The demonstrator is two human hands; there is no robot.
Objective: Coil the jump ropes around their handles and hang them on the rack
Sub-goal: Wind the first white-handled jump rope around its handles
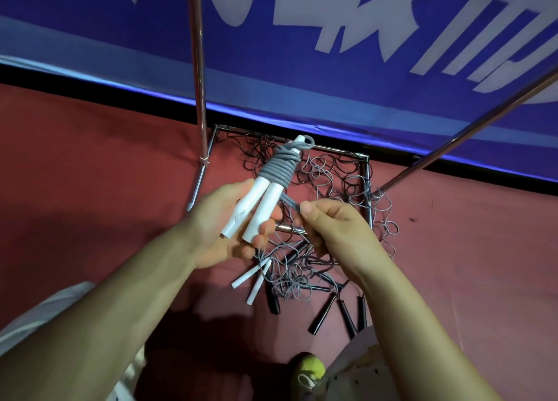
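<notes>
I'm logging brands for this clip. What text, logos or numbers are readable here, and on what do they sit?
Blue banner: large white characters, cut off by the frame's top edge, not readable.
White handles gripped by the left hand: a faint mark on one, too small to read.
No other text or numbers are visible.

Under me lies a red floor [90, 159]. Ahead of me a blue banner [302, 77] with large white characters runs across the wall, with a black strip [120, 88] along its foot where it meets the floor. Down near my feet sits a yellow-green shoe [311, 367], partly in shadow.
</notes>
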